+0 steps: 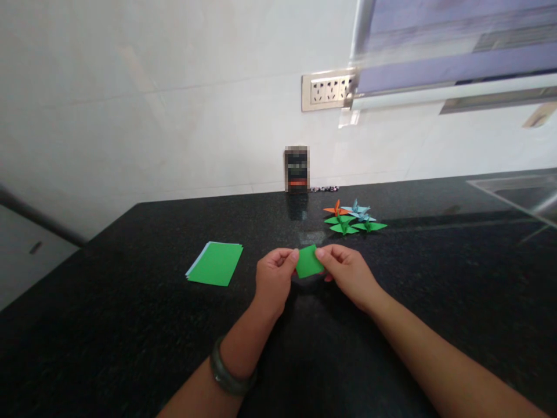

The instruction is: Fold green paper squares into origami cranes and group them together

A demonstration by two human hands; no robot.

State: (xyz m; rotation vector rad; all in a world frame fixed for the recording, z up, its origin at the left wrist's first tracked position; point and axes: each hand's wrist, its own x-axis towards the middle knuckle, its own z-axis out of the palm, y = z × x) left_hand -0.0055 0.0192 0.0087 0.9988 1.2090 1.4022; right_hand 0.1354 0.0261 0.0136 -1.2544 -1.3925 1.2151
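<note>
A small green square of origami paper [309, 262] is held up in front of me, above the dark counter. My left hand [277, 276] pinches its left edge between thumb and fingers. On the opposite edge, my right hand [346, 271] grips it with the thumb on top; some of its fingertips are hidden behind the paper. The square looks folded down, being much smaller than the sheets in the paper stack [216, 264] to the left, which has green on top and light blue showing at its edge.
Several folded paper cranes, including an orange crane [336, 209] and a green crane [369, 226], sit beyond my right hand. A phone-like dark object [297, 169] leans on the wall. Behind are a socket panel [328, 91] and, far right, a sink edge [509, 197].
</note>
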